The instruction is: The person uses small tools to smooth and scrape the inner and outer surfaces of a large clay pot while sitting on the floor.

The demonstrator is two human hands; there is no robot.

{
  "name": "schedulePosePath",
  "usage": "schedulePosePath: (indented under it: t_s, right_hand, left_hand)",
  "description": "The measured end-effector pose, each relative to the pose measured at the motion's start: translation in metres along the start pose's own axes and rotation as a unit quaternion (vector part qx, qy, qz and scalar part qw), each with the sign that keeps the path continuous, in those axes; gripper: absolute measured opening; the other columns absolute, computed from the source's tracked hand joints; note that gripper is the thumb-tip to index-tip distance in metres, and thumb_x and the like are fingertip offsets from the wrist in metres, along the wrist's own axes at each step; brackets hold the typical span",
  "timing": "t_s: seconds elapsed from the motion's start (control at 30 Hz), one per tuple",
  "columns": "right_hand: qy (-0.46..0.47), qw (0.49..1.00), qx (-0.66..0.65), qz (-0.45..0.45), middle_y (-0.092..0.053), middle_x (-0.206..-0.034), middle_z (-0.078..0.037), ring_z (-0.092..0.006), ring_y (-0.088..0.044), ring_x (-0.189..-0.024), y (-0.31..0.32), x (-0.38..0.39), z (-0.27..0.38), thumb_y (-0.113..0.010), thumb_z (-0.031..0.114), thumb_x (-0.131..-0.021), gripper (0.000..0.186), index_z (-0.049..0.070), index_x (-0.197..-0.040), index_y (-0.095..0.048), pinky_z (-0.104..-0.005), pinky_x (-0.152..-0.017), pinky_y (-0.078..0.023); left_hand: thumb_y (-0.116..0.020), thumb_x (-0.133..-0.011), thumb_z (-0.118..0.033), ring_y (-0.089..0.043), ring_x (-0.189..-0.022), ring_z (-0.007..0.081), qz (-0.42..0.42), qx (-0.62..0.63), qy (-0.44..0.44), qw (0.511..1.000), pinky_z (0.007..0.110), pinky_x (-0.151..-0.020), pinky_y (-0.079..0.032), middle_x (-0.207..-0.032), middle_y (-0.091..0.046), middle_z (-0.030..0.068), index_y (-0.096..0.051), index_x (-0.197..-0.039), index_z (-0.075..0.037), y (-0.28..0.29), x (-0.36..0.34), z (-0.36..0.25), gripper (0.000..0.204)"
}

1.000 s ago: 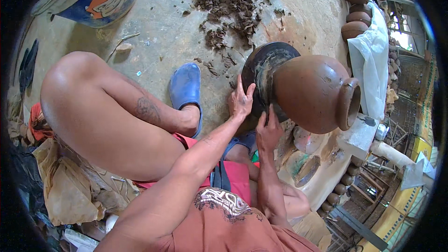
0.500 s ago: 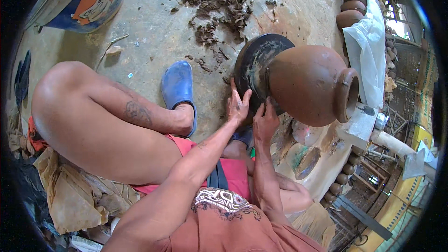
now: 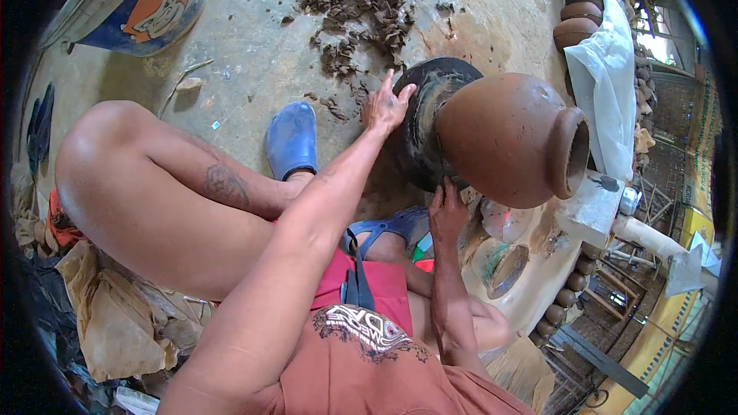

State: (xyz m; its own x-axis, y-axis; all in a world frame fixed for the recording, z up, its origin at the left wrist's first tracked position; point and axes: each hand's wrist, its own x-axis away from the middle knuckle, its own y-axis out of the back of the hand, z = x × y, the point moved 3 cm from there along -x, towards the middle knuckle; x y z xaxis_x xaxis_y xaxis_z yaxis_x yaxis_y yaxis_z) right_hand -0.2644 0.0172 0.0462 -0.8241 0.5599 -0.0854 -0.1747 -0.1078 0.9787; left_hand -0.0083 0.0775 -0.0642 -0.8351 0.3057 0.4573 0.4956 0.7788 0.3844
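Observation:
A brown, narrow-necked clay pot stands on a dark round turntable, its mouth appearing toward the right under this fisheye view. My left hand is at the turntable’s far-left edge, fingers apart, touching it. My right hand is at the near edge just below the pot’s base, fingers upright and slightly curled; a thin dark line runs from the fingertips along the base, and whether they hold anything is unclear.
A blue-and-white bucket, dark clay scraps and a blue clog are on the floor. Rows of pots, white plastic sheeting, a pale block and a shallow dish lie along the right.
My left hand has moved up along the turntable’s edge, away from my right hand, which has shifted slightly lower and to the right. The pot looks much the same.

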Motion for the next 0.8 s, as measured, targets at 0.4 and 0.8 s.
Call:
schedulePosePath:
  t_s: [0.4,0.8]
  right_hand:
    - [-0.025,0.999,0.002,-0.020,-0.072,-0.119,-0.024,-0.0416,-0.071,-0.107,-0.021,-0.007,0.024,-0.062,0.014,-0.103,0.034,0.002,-0.134,-0.063,-0.0505,-0.090,-0.058]
    - [0.005,0.989,-0.131,-0.067,-0.063,-0.120,-0.022,-0.0414,-0.063,-0.113,-0.032,-0.041,0.086,-0.066,0.003,-0.094,0.036,-0.002,-0.130,-0.063,-0.0486,-0.099,-0.053]
  left_hand:
    - [-0.060,-0.094,-0.071,-0.068,-0.116,0.0476,0.033,0.037,-0.006,0.999,0.057,-0.099,-0.054,-0.125,-0.072,0.0275,-0.052,-0.156,-0.025,-0.001,0.016,0.006,0.077]
    - [-0.051,-0.104,-0.063,-0.054,-0.142,0.0405,0.047,0.259,0.028,0.964,0.045,-0.118,-0.042,-0.150,-0.059,0.0238,-0.049,-0.158,-0.009,-0.023,0.055,0.045,0.076]
